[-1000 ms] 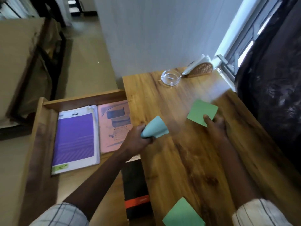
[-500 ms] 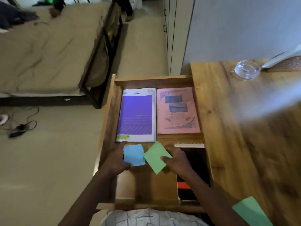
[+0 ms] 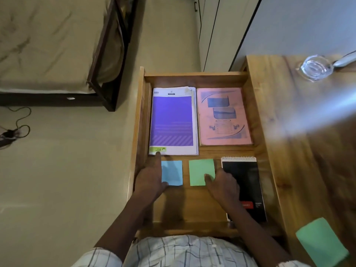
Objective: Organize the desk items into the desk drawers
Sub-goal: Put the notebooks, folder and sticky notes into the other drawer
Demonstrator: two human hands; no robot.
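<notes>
One green note [image 3: 321, 245] waits on surface [image 3: 300, 170], rt of & nearer right hand [image 3: 223, 187] than left hand [image 3: 150, 180]; fingers [image 3: 159, 162] of both flat, prob. gripping nothing

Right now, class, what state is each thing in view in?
Drawer: open.
Purple booklet: closed, in drawer.
Pink booklet: closed, in drawer.
Spiral notepad: closed, in drawer.
Blue sticky pad: in drawer, left hand touching.
Green sticky pad: in drawer, right hand touching.
Second green pad: on desk.
Glass ashtray: upright, on desk.
</notes>
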